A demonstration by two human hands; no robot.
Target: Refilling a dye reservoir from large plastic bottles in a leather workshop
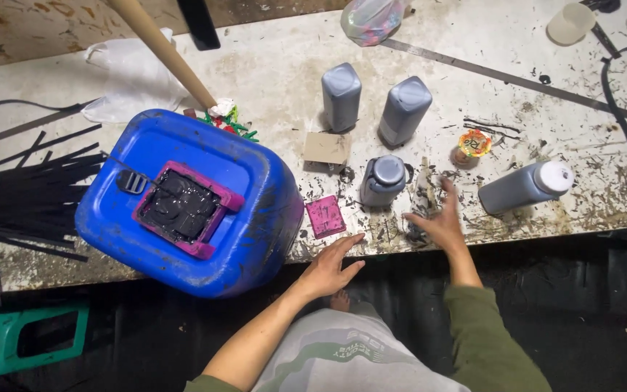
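Hands both empty, at the near edge of the desk (277,65). Left hand (332,265) lies flat over the desk edge, fingers (350,243) spread open, gripping nothing; it sits just beside a small pink square pad (325,215) and near the side of the blue jerrycan (190,199). Right hand (440,221) is raised slightly over the desk, fingers loosely open, holding nothing; whether it touches the dirty scraps under it cannot be told. Nearest bottle to it: grey bottle with a grey cap (384,179), upright, just left of the fingertips. Two more grey bottles (341,96) and (404,110) stand further back, side by side, apart from each other. Fourth grey bottle with a white cap (525,187) lies on its side to the right of the right hand. Jerrycan lies on its side with a pink-framed opening (183,209) showing black contents. Small cardboard piece (326,148) sits between jerrycan and bottles. Black strips (30,181) are piled at far left. Desk surface heavily stained.
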